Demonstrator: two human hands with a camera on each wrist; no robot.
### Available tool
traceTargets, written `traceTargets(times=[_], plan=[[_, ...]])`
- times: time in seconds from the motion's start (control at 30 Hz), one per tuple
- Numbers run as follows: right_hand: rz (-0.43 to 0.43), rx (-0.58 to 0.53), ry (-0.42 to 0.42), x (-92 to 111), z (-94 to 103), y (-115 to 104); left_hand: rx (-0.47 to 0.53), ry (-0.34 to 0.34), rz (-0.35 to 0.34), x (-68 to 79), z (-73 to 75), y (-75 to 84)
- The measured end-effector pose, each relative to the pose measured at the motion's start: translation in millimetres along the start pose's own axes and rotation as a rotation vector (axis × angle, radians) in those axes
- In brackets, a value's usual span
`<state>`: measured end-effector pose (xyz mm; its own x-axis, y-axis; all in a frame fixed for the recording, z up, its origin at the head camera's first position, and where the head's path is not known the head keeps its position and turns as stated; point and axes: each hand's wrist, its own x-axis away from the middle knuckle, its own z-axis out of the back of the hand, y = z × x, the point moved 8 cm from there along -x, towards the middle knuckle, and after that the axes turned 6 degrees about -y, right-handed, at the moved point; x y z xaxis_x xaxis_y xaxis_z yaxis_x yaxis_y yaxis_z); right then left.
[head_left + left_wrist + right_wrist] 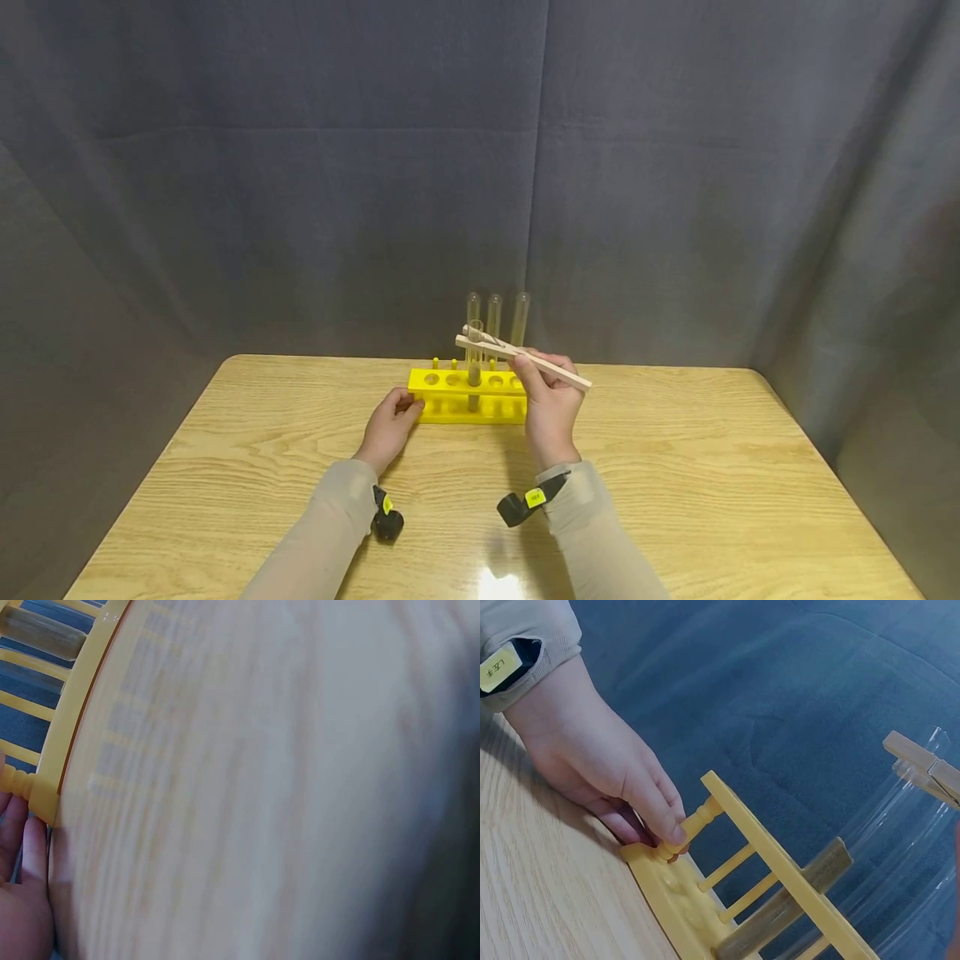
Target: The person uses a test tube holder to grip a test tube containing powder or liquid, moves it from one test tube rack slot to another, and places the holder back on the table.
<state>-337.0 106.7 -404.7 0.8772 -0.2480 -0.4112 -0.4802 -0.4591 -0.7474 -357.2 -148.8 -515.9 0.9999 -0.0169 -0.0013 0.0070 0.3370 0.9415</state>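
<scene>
— What fills your feed, biggest first?
— On my remote screen, a grey-blue curtain (pixel 375 208) hangs behind everything, in loose folds. In front of it spreads the wood-grained bench (pixel 675 467).
— And on that?
— Two forearms in pale sleeves (pixel 326 517) reach across it to a yellow rack (pixel 450 390), near the bench's far edge.
— Fingers?
— The left hand (pixel 390 427) I've got grasping the post at the rack's left end; my right wrist view shows thumb and fingers curled round it. The right hand (pixel 553 417) is pinching a wooden clamp (pixel 555 372) by its rear half, raised above the rack.
— Where's the clamp's far end?
— At a glass test tube (pixel 474 367), one arm on either side, just below the mouth. I can't tell how hard it squeezes.
— And that tube?
— Upright in the rack's middle hole, its lower part under the top plate, with something brownish inside. Just behind, I count three upturned tubes (pixel 521 321), rounded ends up.
— Smallest thing?
— The little yellow pegs (pixel 436 363) poking up along the rack's back.
</scene>
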Motion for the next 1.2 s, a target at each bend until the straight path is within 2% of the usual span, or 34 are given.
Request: traceTargets(times=[0.63, 1.2], plan=[[-0.019, 0.126, -0.021, 1.3, 1.8, -0.1, -0.010, -0.003, 0.017, 1.1, 0.0, 0.3], [-0.038, 0.178, -0.014, 0.7, 6.0, 0.9, -0.010, 0.001, 0.017, 1.1, -1.3, 0.2]])
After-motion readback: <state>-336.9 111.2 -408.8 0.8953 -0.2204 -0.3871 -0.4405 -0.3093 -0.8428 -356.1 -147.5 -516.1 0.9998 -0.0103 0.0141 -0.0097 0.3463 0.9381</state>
